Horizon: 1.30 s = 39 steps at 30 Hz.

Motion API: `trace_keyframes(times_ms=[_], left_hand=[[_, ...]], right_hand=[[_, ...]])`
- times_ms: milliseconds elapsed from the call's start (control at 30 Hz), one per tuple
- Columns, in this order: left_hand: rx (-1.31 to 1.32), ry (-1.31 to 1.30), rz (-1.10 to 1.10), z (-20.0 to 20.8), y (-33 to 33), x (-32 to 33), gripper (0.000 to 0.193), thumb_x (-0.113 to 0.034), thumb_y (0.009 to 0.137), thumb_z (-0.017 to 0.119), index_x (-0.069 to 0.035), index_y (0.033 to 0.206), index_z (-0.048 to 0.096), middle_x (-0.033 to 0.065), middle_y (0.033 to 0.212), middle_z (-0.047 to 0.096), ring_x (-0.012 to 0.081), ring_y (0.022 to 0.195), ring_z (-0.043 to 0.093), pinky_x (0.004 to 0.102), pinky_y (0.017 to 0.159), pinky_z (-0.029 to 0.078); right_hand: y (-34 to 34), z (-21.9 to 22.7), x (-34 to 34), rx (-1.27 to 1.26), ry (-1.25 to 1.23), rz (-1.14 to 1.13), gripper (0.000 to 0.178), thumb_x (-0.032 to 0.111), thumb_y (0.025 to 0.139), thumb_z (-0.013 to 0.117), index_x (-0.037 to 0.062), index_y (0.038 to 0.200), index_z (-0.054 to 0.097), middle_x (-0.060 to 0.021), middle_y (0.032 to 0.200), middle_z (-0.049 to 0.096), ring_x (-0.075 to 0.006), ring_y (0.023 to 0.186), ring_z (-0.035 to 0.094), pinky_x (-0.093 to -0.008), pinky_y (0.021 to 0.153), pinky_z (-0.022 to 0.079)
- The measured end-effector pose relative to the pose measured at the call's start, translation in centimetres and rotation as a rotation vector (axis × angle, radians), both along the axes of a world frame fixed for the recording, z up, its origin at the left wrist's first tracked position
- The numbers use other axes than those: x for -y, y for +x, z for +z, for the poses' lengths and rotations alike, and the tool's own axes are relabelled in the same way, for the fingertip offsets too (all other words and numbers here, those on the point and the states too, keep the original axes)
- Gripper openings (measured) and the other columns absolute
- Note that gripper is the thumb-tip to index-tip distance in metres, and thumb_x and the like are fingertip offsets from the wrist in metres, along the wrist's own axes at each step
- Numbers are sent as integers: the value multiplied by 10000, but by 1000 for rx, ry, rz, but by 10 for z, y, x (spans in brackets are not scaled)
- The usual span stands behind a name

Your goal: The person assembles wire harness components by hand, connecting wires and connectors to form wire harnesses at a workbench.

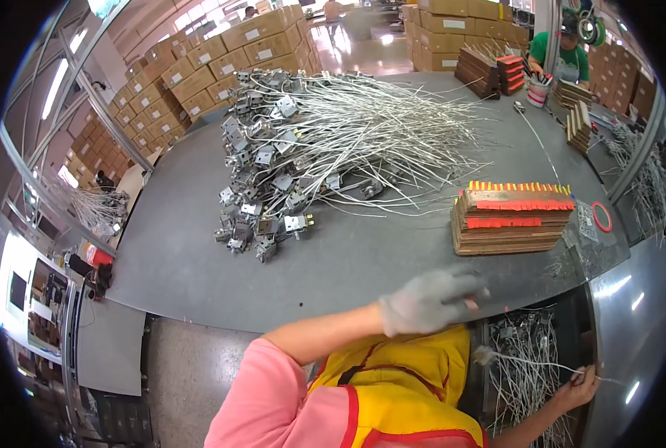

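My left hand (431,301), in a grey glove, hovers over the table's front edge. Its fingers look stretched out and somewhat blurred, with nothing visible in them. Low on the right, my bare right hand (578,388) is closed on a white wire (531,361). At that wire's other end, near my apron, is a small blurred connector (485,355). Beneath it, an open bin beside me holds a tangle of similar wired parts (523,336). A stack of brown boards (508,237) with red and yellow tape strips stands on the table beyond my left hand.
A large heap of metal switch-like parts with white wires (325,142) covers the back of the grey table (198,276). A single wired part (538,138) and a red tape ring (602,216) lie at right. A person in green (561,52) is at the back right.
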<state>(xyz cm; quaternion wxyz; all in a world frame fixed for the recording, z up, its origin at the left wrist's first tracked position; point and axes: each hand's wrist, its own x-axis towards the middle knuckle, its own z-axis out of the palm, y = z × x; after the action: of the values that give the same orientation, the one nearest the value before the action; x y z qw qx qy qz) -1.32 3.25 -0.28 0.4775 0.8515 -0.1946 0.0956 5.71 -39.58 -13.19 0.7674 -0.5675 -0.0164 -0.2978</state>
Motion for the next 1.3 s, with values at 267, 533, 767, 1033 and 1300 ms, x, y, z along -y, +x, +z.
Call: trace_keyframes(times_ms=[267, 533, 767, 1033, 1300], left_hand=[[462, 595, 768, 24, -1, -149, 192, -32, 761, 597, -64, 947, 632, 142, 922, 595, 309, 786, 602, 366, 672, 500], [320, 1303, 1189, 40, -12, -291, 288, -108, 757, 599, -148, 1042, 604, 75, 1165, 569, 279, 1078, 516, 398, 869, 458], [176, 1426, 1061, 71, -9, -314, 253, -82, 772, 548, -161, 1004, 608, 55, 1063, 600, 228, 996, 571, 357, 846, 455], [390, 1585, 902, 135, -35, -236, 395, -6, 703, 554, -159, 1065, 584, 90, 1109, 568, 271, 1007, 561, 368, 873, 437], [413, 1342, 1220, 110, -156, -270, 212, -58, 864, 486, -73, 1022, 627, 110, 882, 587, 261, 738, 574, 351, 675, 447]], right_hand=[[-30, -149, 57, -798, 351, -351, 405, 387, 913, 543, -3, 1008, 591, -39, 678, 543, -96, 482, 360, -261, 463, 338], [-39, -117, -23, -1014, 147, -83, 354, 402, 941, 462, 64, 881, 546, -13, 629, 516, -88, 421, 350, -253, 370, 303], [-28, -88, -52, -796, -78, 192, 235, 301, 930, 499, 76, 912, 564, -4, 608, 531, -61, 436, 418, -219, 368, 323], [-2, -25, -106, -614, -113, 320, 150, 190, 892, 535, 47, 889, 580, -6, 568, 509, -42, 387, 358, -200, 350, 282], [36, 49, -194, -467, -246, 559, 192, 177, 875, 552, -5, 902, 609, -33, 673, 582, -51, 505, 460, -191, 431, 344]])
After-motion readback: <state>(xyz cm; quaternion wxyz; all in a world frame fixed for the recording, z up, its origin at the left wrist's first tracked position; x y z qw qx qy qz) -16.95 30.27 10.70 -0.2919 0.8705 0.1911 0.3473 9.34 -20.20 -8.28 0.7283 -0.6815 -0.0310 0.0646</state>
